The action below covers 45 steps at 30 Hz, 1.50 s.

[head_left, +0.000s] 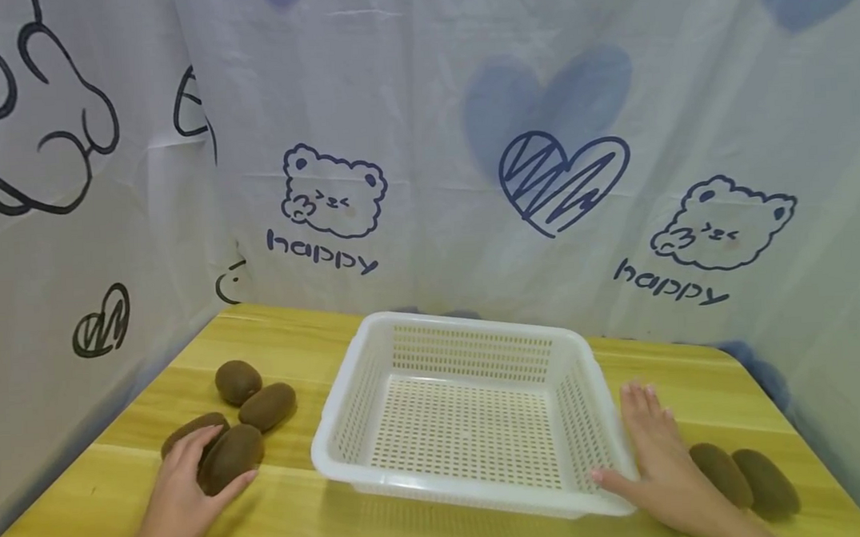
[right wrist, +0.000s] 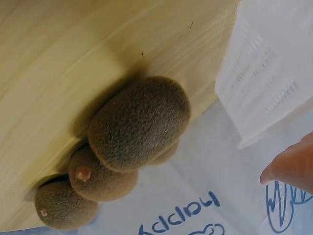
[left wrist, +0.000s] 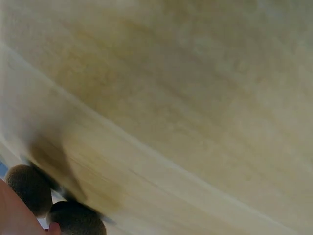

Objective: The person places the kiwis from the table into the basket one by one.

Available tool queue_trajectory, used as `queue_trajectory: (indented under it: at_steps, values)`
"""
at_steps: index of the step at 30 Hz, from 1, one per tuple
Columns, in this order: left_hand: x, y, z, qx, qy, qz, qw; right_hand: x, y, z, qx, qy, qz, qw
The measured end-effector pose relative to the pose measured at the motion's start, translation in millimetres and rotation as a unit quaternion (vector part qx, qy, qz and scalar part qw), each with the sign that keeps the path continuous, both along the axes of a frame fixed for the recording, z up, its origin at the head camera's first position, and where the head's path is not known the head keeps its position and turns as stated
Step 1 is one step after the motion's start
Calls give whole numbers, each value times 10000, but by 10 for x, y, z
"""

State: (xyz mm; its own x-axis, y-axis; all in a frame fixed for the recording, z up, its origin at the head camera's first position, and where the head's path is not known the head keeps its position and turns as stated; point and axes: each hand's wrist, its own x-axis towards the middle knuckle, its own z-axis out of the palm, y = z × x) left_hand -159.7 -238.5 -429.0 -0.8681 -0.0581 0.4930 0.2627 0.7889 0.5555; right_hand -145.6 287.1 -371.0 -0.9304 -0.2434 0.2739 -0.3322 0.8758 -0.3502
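Brown fuzzy kiwis lie at the left of the table, and my left hand (head_left: 180, 488) has its fingers and thumb round the nearest kiwi (head_left: 232, 457). Another kiwi (head_left: 192, 431) lies partly under those fingers. In the left wrist view, the thumb tip is at a dark kiwi (left wrist: 78, 219) at the lower edge. A white perforated plastic basket (head_left: 476, 495) stands in the middle. Beside its right wall is my right hand (head_left: 658, 459), fingers straight and spread, thumb over the rim.
Two more kiwis, one at the back (head_left: 237, 382) and one beside it (head_left: 268, 407), lie left of the basket. Several kiwis (right wrist: 139, 125) sit by the right forearm, partly hidden in the head view. A printed cloth (head_left: 435, 220) hangs behind the wood-grain table (head_left: 304, 514).
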Motion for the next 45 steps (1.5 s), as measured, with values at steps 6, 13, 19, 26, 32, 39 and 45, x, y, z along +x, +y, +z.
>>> queue_trajectory:
  at_steps: [6, 13, 19, 26, 32, 39, 45]
  values:
    - [39, -25, -71, 130, -332, 175, 9992, 7, -84, -25, 53, 56, 125, 9999]
    - [67, -23, -146, 67, -465, 449, 9979, 10, -191, -8, -12, -302, 174, 9994]
    - [79, -19, -175, 111, -552, 642, 9963, -1, -257, 15, 29, -121, 361, 9993]
    - [59, -25, -156, 391, -1505, 681, 9855, -13, -297, -2, 60, -76, 362, 9993]
    - [53, -5, -141, 870, -1739, 794, 9777, -2, -315, 12, 284, -141, 314, 9990]
    - [47, 3, -108, 1167, -1888, 925, 9707, 7, -340, 25, 655, 11, 319, 9973]
    - [38, -5, -90, 1197, -1514, 969, 9764, 2, -352, 38, 825, -95, 264, 9962]
